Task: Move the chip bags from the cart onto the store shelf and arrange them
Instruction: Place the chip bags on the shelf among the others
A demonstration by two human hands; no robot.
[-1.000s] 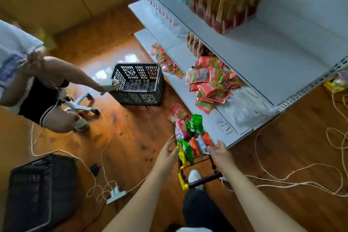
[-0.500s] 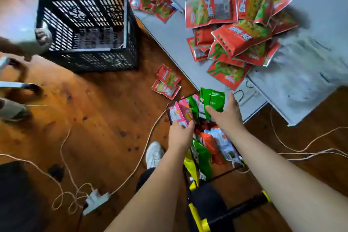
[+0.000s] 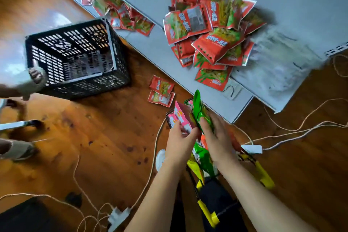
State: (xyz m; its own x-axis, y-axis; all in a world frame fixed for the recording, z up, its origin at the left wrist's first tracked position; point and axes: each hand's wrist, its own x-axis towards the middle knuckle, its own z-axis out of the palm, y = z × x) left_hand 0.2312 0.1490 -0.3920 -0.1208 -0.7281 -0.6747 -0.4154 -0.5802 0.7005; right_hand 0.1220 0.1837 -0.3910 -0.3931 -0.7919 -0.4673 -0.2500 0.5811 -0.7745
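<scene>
My left hand [image 3: 179, 137] grips a pink chip bag [image 3: 179, 117] and my right hand [image 3: 216, 133] grips a green chip bag [image 3: 199, 109], both lifted just above the small black and yellow cart [image 3: 205, 207]. More green, orange and yellow bags [image 3: 202, 158] fill the cart beneath my hands. The white bottom shelf [image 3: 160, 47] lies just beyond, carrying a loose pile of red chip bags [image 3: 212, 32] and a second scatter of red bags [image 3: 120, 13] farther left.
Two red bags [image 3: 161, 90] lie on the wooden floor by the shelf edge. A black plastic crate [image 3: 75, 56] stands left, with another person's foot [image 3: 32, 81] against it. White cords [image 3: 154, 149] and a power strip [image 3: 118, 216] trail across the floor.
Both hands went from the cart handle into the cart, took a pink and a green bag, and have lifted them. The view has tipped down and closer to the shelf.
</scene>
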